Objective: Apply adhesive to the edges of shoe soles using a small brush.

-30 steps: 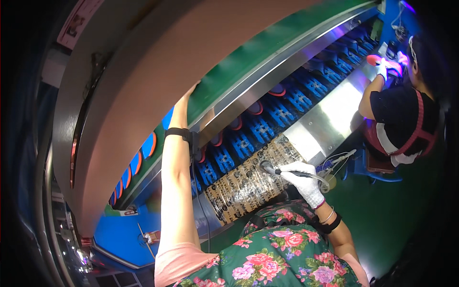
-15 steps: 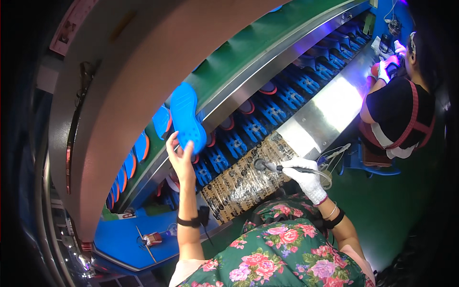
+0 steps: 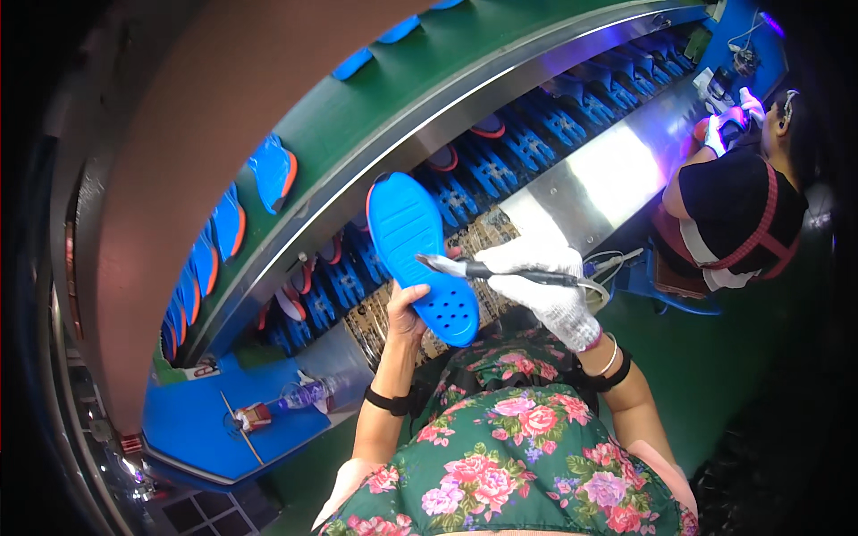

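My bare left hand (image 3: 406,316) grips a blue shoe sole (image 3: 404,219) with an orange-red edge, its thumb on the near face. Grooves cross that face, and a group of small holes sits in the lower end. A white knitted glove covers my right hand (image 3: 547,290), closed round a black-handled brush (image 3: 475,269) with a thin hose behind it. The brush's tip lies over the middle of the sole; whether it touches cannot be told. Most of my left fingers are behind the sole.
More soles (image 3: 230,221) stand along a green conveyor belt (image 3: 335,134). Beneath it, a rack (image 3: 534,147) holds several blue and black pieces. A taped work surface (image 3: 368,326) is before me. At the far right a co-worker (image 3: 728,210) sits; a blue side table (image 3: 201,429) is at left.
My left hand has brought the sole from the belt's edge rightward and nearer to me. My right hand has lifted the brush from the taped surface to over the sole.
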The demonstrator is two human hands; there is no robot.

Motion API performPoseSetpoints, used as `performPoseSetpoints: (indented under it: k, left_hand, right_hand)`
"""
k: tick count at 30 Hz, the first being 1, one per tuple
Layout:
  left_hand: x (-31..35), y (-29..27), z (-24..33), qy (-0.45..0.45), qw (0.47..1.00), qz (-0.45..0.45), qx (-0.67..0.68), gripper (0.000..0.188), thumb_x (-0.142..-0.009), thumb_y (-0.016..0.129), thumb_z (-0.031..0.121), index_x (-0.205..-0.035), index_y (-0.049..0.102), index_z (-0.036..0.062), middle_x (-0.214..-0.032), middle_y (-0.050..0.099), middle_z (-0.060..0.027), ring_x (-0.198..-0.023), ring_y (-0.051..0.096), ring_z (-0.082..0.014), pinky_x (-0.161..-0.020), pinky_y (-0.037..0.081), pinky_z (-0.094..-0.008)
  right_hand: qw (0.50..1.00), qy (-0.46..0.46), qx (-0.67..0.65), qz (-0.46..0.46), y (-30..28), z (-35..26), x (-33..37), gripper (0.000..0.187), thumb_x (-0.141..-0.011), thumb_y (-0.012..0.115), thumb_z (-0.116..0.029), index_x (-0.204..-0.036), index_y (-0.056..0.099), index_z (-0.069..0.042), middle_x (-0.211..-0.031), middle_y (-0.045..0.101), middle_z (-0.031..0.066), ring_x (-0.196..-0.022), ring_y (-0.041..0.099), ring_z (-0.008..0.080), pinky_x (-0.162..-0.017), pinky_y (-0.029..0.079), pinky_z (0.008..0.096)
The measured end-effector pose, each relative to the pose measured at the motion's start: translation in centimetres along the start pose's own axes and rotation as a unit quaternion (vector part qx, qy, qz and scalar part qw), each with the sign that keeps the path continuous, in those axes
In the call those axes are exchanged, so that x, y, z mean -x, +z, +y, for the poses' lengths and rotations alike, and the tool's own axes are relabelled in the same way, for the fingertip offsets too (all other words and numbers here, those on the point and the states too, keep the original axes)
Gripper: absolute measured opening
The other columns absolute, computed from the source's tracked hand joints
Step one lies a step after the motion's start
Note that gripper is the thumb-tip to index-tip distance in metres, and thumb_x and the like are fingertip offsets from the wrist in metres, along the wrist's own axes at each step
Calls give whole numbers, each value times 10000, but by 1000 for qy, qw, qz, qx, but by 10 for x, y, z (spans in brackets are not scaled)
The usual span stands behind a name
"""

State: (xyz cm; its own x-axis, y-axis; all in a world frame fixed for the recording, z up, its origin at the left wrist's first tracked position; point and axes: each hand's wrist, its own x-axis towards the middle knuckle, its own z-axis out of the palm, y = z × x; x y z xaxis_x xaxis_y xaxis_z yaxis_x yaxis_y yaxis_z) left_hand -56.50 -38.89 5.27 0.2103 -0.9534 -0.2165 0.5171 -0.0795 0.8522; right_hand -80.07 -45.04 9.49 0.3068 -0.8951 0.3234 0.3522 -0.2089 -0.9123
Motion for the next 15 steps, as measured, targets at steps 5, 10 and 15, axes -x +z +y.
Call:
performPoseSetpoints:
  k: [5,10,15]
  left_hand:
    - [10,4,-20,-76,919,-117,368,1089,-865,650,761,-1612,316,44,-1546,495,-211,-1351,557,-377,-1148,458,-537]
    - [-3,44,-4,-31,953,-144,266,1019,-936,321,879,-1626,329,129,-1550,504,-147,-1363,544,-344,-1133,471,-513]
    - [15,59,-15,-22,998,33,57,998,-955,230,876,-1621,350,142,-1535,523,-97,-1350,547,-277,-1135,468,-451]
  right_hand:
    - [991,-79,104,-28,12,-20,-17,167,-805,817,-13,-972,813,-16,-989,810,137,-886,772,214,-812,601,352]
    - [984,-116,135,-5,16,-27,-25,192,-825,785,3,-1015,808,-5,-957,798,127,-772,740,191,-724,594,326]
    - [922,-271,278,5,10,-21,-37,297,-801,793,8,-1096,777,-9,-1111,775,144,-951,734,272,-805,568,375]
